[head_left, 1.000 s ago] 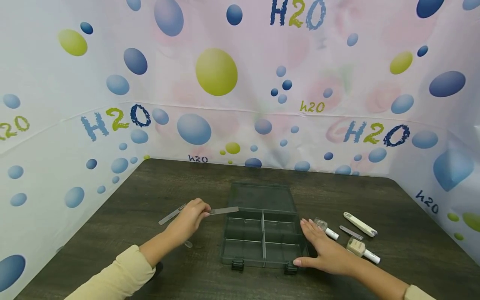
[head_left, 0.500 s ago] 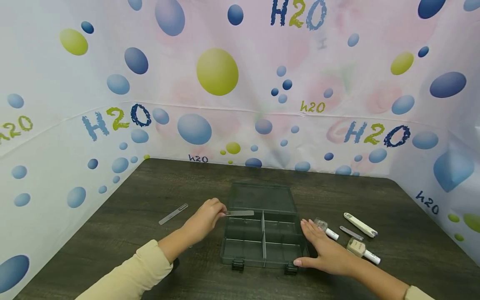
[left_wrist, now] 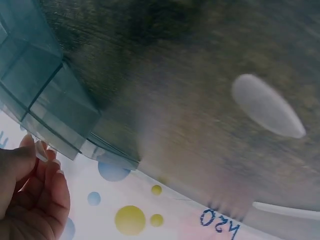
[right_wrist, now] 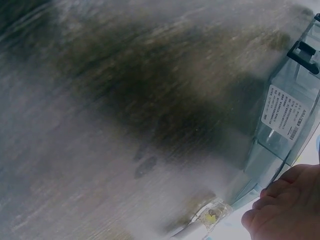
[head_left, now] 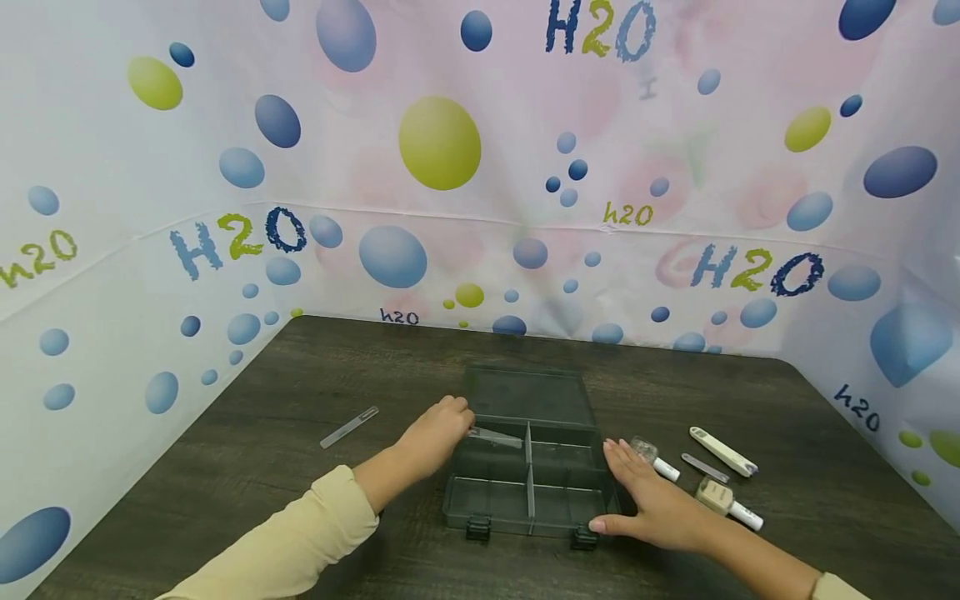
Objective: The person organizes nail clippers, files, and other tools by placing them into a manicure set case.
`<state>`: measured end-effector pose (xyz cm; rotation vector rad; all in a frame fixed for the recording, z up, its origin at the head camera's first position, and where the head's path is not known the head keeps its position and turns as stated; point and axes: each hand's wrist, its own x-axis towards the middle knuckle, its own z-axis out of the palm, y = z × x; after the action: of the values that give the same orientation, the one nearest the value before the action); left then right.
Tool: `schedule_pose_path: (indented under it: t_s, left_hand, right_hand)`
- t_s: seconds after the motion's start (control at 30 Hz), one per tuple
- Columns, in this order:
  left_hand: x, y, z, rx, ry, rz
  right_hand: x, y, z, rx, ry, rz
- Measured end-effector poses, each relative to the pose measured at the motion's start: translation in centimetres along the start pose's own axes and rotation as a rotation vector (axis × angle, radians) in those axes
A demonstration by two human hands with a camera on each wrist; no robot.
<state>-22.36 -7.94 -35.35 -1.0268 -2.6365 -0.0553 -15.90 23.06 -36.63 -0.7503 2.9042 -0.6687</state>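
My left hand (head_left: 438,433) pinches a flat grey nail file (head_left: 497,437) by one end. The file points right, over the back left compartment of a dark translucent organizer box (head_left: 531,527). That box lies with its lid (head_left: 525,395) folded back, and dividers split it into several compartments. In the left wrist view the thumb and fingertips close on the file near the box wall. My right hand (head_left: 656,504) rests against the box's right side, fingers straight and thumb beside the front latch (head_left: 584,537). A second nail file (head_left: 349,427) lies on the table at left.
Right of the box lie a glitter nail polish bottle (head_left: 645,450), a beige polish bottle (head_left: 716,496), a large nail clipper (head_left: 723,451) and a small slim metal piece (head_left: 705,467). A pale oval piece (left_wrist: 267,105) lies on the table, hidden in the head view.
My left hand has moved right with the nail file, from beside the box to over its back left compartment. The file now tilts down at its far end. The right hand stays put.
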Motion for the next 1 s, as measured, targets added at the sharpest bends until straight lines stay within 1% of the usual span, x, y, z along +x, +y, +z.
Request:
schedule_pose_path:
  t_s: [0.17, 0.27, 0.37, 0.53, 0.63, 0.73, 0.83, 0.93, 1.0]
  left_hand:
    - [0.8, 0.7, 0.2, 0.173, -0.052, 0.012]
    - [1.2, 1.0, 0.3, 0.245, -0.068, 0.005]
    - [1.5, 1.2, 0.4, 0.285, -0.109, -0.004]
    - [1.8, 1.3, 0.4, 0.305, -0.211, -0.007]
    - [2.0, 1.3, 0.5, 0.315, -0.242, -0.013]
    - [2.2, 1.3, 0.6, 0.329, -0.25, -0.018]
    - [2.3, 1.4, 0.6, 0.343, -0.237, -0.02]
    - [2.3, 1.4, 0.5, 0.331, -0.208, -0.019]
    - [2.1, 1.2, 0.5, 0.294, -0.161, -0.01]
  right_hand:
    - [0.0, 0.0, 0.0, -0.012, 0.002, -0.002]
    - [0.0, 0.0, 0.0, -0.015, 0.005, -0.003]
    - [0.0, 0.0, 0.0, -0.015, 0.006, -0.004]
    - [0.1, -0.1, -0.1, -0.012, -0.004, 0.0]
    - [0.1, -0.1, -0.1, -0.018, -0.008, 0.0]
    - [0.1, -0.1, -0.2, -0.02, -0.013, 0.001]
    - [0.1, -0.1, -0.3, -0.009, -0.021, 0.008]
    - [0.2, -0.1, -0.3, 0.003, -0.025, 0.013]
    - [0.2, -0.1, -0.3, 0.002, -0.025, 0.013]
